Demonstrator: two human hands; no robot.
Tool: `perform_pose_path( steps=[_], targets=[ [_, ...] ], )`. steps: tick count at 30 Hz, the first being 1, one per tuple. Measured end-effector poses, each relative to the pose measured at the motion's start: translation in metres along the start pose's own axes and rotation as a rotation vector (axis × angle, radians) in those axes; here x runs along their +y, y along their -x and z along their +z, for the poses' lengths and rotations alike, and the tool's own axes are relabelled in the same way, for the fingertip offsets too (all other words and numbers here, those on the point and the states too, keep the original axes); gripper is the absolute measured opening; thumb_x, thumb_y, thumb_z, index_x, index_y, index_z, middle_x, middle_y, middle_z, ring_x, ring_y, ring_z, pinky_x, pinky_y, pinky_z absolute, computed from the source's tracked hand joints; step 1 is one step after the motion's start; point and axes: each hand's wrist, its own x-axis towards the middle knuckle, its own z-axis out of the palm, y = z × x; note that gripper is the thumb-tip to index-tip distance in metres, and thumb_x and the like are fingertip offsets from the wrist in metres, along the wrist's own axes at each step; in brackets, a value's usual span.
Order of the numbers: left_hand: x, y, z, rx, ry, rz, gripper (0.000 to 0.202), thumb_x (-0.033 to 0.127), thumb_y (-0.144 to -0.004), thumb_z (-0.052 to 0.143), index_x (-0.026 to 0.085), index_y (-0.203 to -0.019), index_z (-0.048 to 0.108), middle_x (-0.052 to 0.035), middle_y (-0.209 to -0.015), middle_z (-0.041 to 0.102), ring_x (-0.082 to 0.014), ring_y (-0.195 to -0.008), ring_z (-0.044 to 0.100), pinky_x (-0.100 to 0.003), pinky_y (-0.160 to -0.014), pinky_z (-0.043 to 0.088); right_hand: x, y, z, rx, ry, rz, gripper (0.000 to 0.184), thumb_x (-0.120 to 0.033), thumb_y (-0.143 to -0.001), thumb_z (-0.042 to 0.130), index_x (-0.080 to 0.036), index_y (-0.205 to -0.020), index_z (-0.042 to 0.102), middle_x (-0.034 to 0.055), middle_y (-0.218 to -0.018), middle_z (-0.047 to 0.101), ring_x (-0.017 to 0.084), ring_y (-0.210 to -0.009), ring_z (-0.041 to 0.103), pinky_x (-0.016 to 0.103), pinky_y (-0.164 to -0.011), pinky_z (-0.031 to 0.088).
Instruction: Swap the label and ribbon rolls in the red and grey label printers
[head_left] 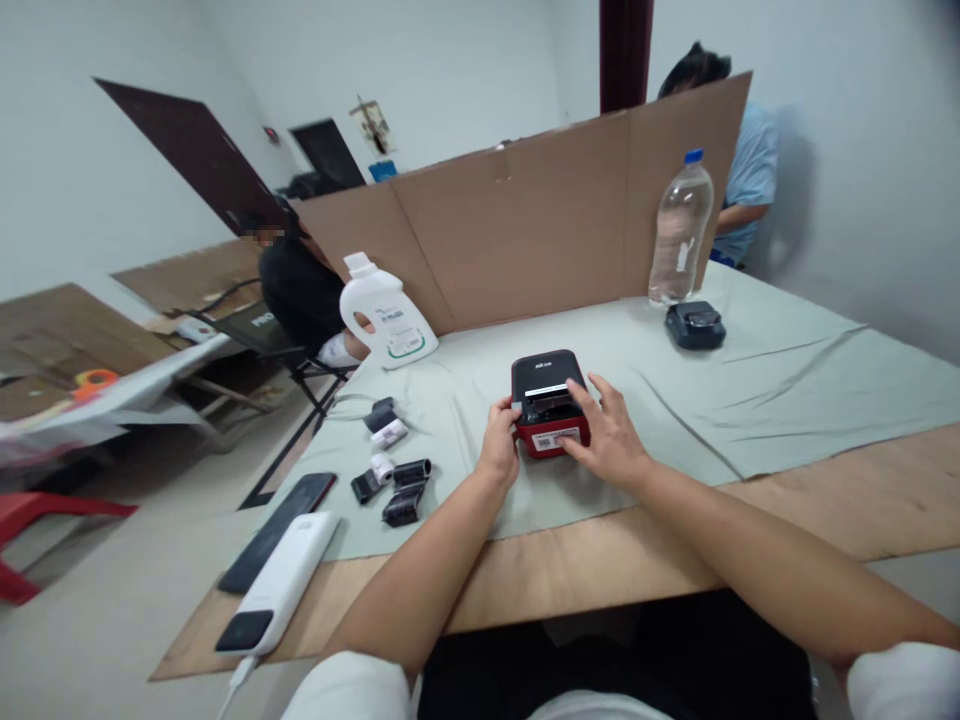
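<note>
A small red and black label printer [546, 395] sits on the pale green cloth [787, 390] in front of me. My left hand [500, 440] grips its left side with curled fingers. My right hand [609, 432] rests against its right front corner, fingers spread over the top edge and the barcode label on the front. Left of the printer lie several small paper rolls and black spools [394, 478].
A white jug [384, 312], a clear water bottle [681, 230] and a black device [695, 325] stand near a cardboard screen [540, 210]. A black phone [279, 530] and a white power bank [281, 582] lie at the left edge. Two people sit beyond the table.
</note>
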Motion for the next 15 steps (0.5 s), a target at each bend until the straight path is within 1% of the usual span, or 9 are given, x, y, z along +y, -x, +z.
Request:
perform_pose_path(
  steps=[2, 4, 8, 11, 15],
  targets=[
    [0.006, -0.003, 0.000, -0.016, 0.061, -0.049, 0.034, 0.016, -0.062, 0.055, 0.019, -0.096, 0.059, 0.0014, -0.079, 0.064, -0.0119, -0.067, 0.057, -0.022, -0.062, 0.042, -0.002, -0.001, -0.002, -0.010, 0.075, -0.122, 0.056, -0.031, -0.080, 0.066, -0.022, -0.133, 0.050, 0.0165, -0.148, 0.033, 0.036, -0.136, 0.033, 0.058, -0.109, 0.036],
    [0.010, -0.006, 0.002, -0.038, 0.111, -0.076, 0.038, 0.014, -0.058, 0.054, 0.019, -0.096, 0.059, 0.0013, -0.077, 0.064, -0.0128, -0.066, 0.058, -0.023, -0.064, 0.044, -0.003, -0.001, -0.004, -0.018, 0.116, -0.177, 0.045, -0.027, -0.082, 0.064, -0.022, -0.126, 0.056, 0.0148, -0.148, 0.035, 0.035, -0.136, 0.032, 0.056, -0.110, 0.035],
    [0.015, -0.011, 0.007, -0.076, 0.132, -0.109, 0.044, 0.010, -0.051, 0.051, 0.017, -0.094, 0.059, -0.0003, -0.077, 0.066, -0.0153, -0.069, 0.062, -0.026, -0.068, 0.048, -0.005, -0.001, -0.004, -0.007, 0.148, -0.195, 0.043, -0.026, -0.082, 0.063, -0.017, -0.123, 0.059, 0.0166, -0.147, 0.038, 0.036, -0.138, 0.029, 0.056, -0.111, 0.035],
    [0.019, -0.014, 0.009, -0.056, 0.105, -0.129, 0.047, 0.007, -0.047, 0.048, 0.017, -0.092, 0.059, 0.0002, -0.075, 0.065, -0.0148, -0.068, 0.062, -0.025, -0.065, 0.048, -0.006, 0.000, -0.003, 0.007, 0.151, -0.196, 0.043, -0.025, -0.082, 0.063, -0.016, -0.124, 0.059, 0.0169, -0.148, 0.037, 0.037, -0.139, 0.027, 0.056, -0.110, 0.035],
    [0.021, -0.014, 0.011, -0.007, 0.053, -0.135, 0.048, 0.007, -0.046, 0.048, 0.018, -0.092, 0.057, 0.0022, -0.071, 0.062, -0.0120, -0.060, 0.057, -0.022, -0.059, 0.044, -0.007, 0.000, -0.002, 0.007, 0.149, -0.192, 0.043, -0.024, -0.082, 0.062, -0.016, -0.124, 0.058, 0.0166, -0.150, 0.035, 0.037, -0.139, 0.027, 0.056, -0.110, 0.036]
  ],
)
